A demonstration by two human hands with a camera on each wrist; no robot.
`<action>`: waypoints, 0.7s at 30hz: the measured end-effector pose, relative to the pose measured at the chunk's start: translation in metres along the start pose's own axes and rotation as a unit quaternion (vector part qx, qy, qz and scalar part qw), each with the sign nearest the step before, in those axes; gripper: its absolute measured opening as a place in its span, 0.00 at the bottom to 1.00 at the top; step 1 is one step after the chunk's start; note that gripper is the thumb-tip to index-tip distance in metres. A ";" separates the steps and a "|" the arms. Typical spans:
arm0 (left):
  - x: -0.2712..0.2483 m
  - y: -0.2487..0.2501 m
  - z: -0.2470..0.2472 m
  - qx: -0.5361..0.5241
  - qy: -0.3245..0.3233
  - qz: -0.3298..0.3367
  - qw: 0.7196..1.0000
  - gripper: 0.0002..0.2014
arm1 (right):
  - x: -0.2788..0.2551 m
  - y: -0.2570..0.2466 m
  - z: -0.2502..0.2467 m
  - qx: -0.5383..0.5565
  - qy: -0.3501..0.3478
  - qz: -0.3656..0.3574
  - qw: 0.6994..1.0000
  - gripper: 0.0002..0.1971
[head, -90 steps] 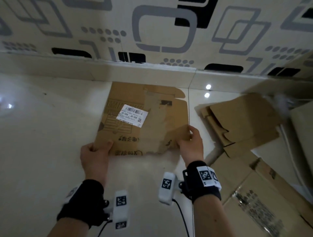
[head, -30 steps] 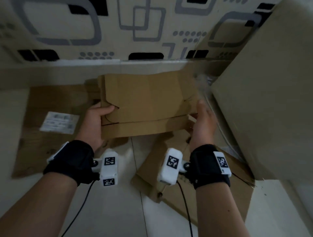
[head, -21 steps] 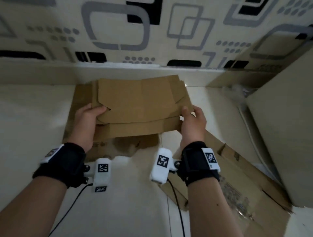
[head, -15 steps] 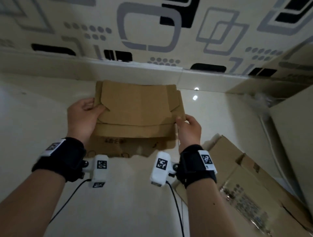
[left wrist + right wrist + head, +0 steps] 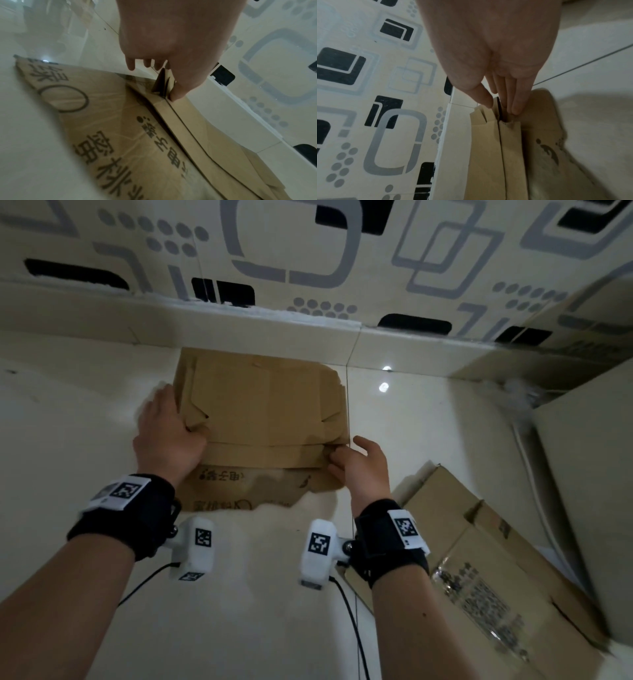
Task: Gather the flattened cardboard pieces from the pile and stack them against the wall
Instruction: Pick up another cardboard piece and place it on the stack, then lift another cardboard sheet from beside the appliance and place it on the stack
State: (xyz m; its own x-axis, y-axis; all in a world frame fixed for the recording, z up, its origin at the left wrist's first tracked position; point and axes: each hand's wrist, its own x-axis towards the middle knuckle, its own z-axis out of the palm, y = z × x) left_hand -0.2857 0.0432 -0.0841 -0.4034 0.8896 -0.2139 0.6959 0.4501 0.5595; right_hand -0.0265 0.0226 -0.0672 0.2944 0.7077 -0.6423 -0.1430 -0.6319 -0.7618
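Observation:
A plain brown flattened cardboard piece point(image 5: 267, 405) lies on top of a printed cardboard piece point(image 5: 239, 484), which is flat on the floor with its far edge at the wall's baseboard point(image 5: 239, 326). My left hand point(image 5: 178, 419) pinches the plain piece's left edge, with the thumb point(image 5: 176, 94) on top and the fingers behind the flap. My right hand point(image 5: 346, 450) pinches its near right corner between the thumb point(image 5: 485, 101) and straight fingers point(image 5: 515, 109). The printed piece point(image 5: 111, 135) sticks out toward me below the plain one.
The patterned wall point(image 5: 308, 251) runs across the back. More flattened cardboard point(image 5: 462, 559) lies on the floor to my right. A large pale box side point(image 5: 589, 491) stands at the far right. Glossy tiled floor point(image 5: 85, 440) spreads to the left.
Both hands carried the plain piece left from the pile and lowered it onto the printed piece by the wall. It now lies nearly flat, farther forward than half a second ago.

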 end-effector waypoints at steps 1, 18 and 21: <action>-0.002 0.004 0.000 0.001 0.018 0.001 1.000 0.45 | 0.001 0.000 -0.004 -0.003 -0.004 -0.004 1.000 0.22; -0.131 0.182 0.124 -0.021 -0.247 0.195 0.949 0.26 | -0.009 -0.002 -0.150 -0.048 0.176 -0.104 0.978 0.24; -0.159 0.196 0.146 0.087 -0.282 0.204 0.934 0.33 | -0.015 0.006 -0.177 -0.056 0.205 -0.092 0.973 0.25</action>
State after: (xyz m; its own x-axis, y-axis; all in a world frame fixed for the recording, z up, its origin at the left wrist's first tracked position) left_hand 0.0018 0.0010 -0.0574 0.2587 0.8669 -0.4260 0.8291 0.0270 0.5584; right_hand 0.1359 -0.0475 -0.0475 0.6607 0.6415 -0.3898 0.0458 -0.5527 -0.8321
